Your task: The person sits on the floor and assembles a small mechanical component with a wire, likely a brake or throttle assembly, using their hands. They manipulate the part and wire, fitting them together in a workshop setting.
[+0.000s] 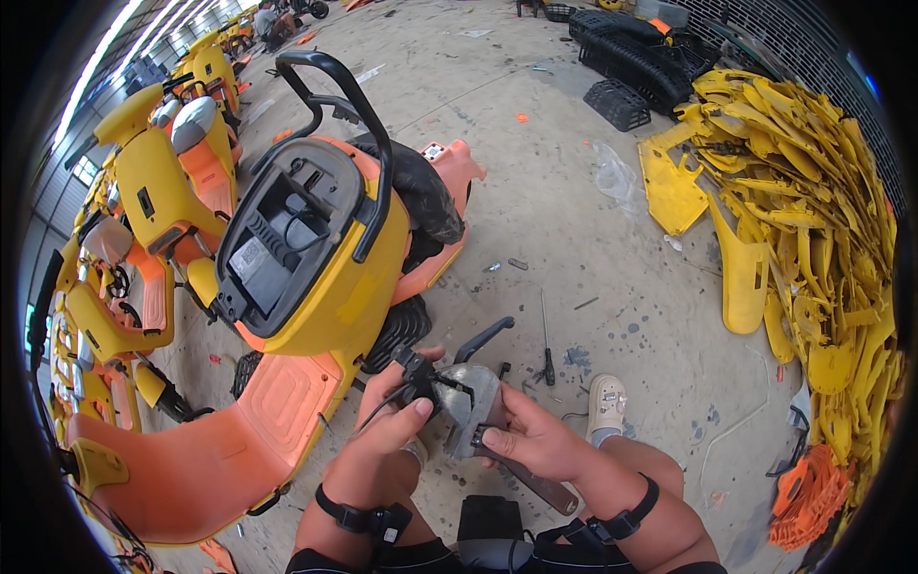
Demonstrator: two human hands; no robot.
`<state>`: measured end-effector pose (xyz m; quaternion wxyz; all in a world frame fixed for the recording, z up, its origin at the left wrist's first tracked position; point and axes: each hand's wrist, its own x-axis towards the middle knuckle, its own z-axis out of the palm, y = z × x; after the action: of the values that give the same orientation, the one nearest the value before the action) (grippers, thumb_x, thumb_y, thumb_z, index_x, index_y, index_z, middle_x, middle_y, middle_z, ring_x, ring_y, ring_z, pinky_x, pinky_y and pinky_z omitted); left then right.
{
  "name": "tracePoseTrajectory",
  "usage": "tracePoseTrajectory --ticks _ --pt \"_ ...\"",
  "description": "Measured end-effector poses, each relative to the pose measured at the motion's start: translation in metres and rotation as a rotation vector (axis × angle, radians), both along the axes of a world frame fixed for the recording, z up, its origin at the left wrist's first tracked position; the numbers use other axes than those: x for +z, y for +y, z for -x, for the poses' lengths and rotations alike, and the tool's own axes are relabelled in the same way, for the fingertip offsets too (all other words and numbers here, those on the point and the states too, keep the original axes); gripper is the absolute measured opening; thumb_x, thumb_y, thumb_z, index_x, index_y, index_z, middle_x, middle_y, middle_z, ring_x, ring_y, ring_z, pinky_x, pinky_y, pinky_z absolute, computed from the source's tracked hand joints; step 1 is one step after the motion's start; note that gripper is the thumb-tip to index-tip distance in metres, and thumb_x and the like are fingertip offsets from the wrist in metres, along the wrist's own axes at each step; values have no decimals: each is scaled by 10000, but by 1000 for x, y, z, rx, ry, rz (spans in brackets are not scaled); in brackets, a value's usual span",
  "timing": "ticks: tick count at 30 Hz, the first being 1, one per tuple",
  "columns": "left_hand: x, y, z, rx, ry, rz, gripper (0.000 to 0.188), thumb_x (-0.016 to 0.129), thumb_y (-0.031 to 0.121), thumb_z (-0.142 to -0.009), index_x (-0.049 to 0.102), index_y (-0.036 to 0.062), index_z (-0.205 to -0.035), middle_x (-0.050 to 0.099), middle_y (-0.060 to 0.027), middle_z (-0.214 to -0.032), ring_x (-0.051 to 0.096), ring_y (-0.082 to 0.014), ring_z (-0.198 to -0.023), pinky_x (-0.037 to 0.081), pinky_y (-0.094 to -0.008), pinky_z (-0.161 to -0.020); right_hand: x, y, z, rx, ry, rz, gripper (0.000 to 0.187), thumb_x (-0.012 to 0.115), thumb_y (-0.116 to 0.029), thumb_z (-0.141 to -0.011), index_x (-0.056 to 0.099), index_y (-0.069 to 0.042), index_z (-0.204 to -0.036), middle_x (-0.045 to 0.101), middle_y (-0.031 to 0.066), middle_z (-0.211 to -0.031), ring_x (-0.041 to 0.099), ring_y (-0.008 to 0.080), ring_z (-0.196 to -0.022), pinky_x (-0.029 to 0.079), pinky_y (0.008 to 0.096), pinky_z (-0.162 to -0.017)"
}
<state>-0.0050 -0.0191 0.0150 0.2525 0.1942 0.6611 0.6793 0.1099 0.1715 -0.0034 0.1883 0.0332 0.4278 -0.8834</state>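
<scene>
Between my two hands is a worn cleaver [475, 390] with a broad grey blade and a brown handle that slants down to the right. My right hand [537, 435] is closed round it where blade meets handle, thumb on a small dark part. Against the blade, my left hand [390, 407] pinches a black brake lever assembly [418, 371] with a thin cable hanging from it. A curved black lever [486, 339] points up and right behind the blade; its link to the assembly is hidden.
A yellow and orange scooter body [330, 316] stands close on my left, with more scooters behind. A screwdriver [547, 344] lies on the concrete floor ahead. Yellow panels [794, 201] are heaped at right, above orange parts [811, 497]. Black crates [641, 62] sit far off.
</scene>
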Motion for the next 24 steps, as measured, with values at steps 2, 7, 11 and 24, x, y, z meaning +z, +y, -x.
tracePoseTrajectory --ticks 2,7,11,24 --pt "-1 1 -1 -9 -18 9 703 701 375 -711 538 -57 -1241 562 -101 -1171 521 -175 -1067 386 -320 -935 -2 -3 0 -11 -17 -33 601 558 -190 -965 235 -69 -1458 512 45 -1266 530 102 -1018 484 267 -750" --pt "-4 3 -2 -14 -39 -4 702 699 385 -721 539 -52 -1247 578 -93 -1147 527 -170 -1060 401 -317 -920 -8 -6 0 -27 -63 -24 594 553 -168 -965 236 -84 -1461 536 46 -1239 540 104 -1001 482 264 -741" --pt "-7 4 -1 4 -59 -8 699 687 390 -731 535 -43 -1259 586 -89 -1127 528 -169 -1057 392 -314 -929 -5 -5 -1 -65 -68 19 547 484 -77 -976 233 -87 -1462 538 48 -1237 545 112 -999 488 272 -739" --pt "-27 7 9 -8 -199 -30 509 586 207 -832 536 -15 -1287 605 -77 -1147 518 -164 -1101 383 -314 -974 -17 -5 5 -50 -249 -79 335 541 -148 -972 459 -13 -1268 619 69 -1025 624 149 -841 529 294 -755"
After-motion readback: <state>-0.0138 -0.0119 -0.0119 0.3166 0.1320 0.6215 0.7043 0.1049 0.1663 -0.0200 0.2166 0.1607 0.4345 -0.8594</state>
